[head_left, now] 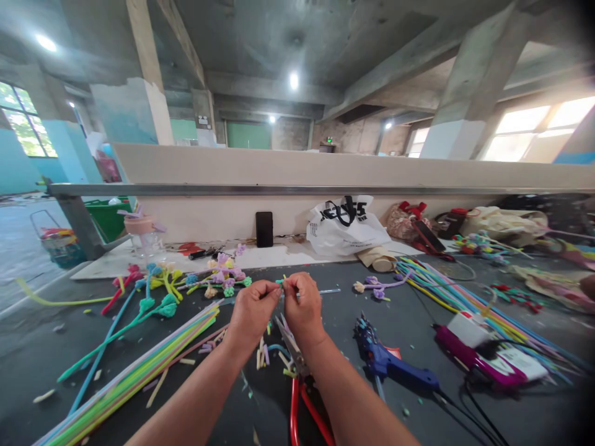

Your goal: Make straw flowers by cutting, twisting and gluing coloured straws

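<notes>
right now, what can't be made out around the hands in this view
Head view:
1. green piece, pinched between the left hand and right hand: mostly covered by fingertips, shape unclear.
2. red-handled cutters: handles cut off by the bottom edge, partly under the right forearm.
3. white bag: print creased, unreadable.

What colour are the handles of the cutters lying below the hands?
The cutter handles are red; head view.

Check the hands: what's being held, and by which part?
Both pinch one short green pipe-cleaner piece: left hand on its left end, right hand on its right end, with the fingertips almost meeting.
</notes>
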### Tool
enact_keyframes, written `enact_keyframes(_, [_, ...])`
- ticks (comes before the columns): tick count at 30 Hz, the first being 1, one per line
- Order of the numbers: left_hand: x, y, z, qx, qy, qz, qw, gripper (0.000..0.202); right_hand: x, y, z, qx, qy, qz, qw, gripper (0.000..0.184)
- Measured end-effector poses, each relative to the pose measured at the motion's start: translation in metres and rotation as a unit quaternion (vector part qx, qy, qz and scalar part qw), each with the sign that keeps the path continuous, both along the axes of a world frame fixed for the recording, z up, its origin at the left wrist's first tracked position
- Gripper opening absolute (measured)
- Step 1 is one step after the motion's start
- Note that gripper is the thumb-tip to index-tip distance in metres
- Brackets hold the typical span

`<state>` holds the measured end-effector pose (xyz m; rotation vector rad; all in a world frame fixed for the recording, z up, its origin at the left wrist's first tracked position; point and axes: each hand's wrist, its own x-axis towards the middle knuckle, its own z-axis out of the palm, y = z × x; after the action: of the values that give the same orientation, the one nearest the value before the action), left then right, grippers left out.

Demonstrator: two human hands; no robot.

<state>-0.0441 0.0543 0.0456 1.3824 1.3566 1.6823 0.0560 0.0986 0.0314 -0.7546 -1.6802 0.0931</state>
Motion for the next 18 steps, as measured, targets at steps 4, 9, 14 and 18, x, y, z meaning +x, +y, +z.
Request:
enact_keyframes(4, [-0.005,-0.003,0.011,-0.031,-0.03,-0.007,0.999,0.021,-0.002,-0.002,0.001,0.013,0.028,0.051,0.998,0.016])
enact_keyframes(9, [-0.011,-0.009,0.023,-0.016,0.0,0.016,1.0,0.023,-0.001,-0.012,0.007,0.034,0.023,0.091,0.995,0.011])
enact_keyframes(14, [-0.019,-0.011,0.032,0.0,0.102,0.0,0.995,0.022,0.0,-0.018,0.016,-0.03,0.062,0.128,0.989,0.013])
enact_keyframes(18, [-0.019,-0.009,0.032,0.023,0.185,0.035,0.982,0.018,-0.001,-0.017,0.017,-0.028,0.062,0.102,0.992,0.013])
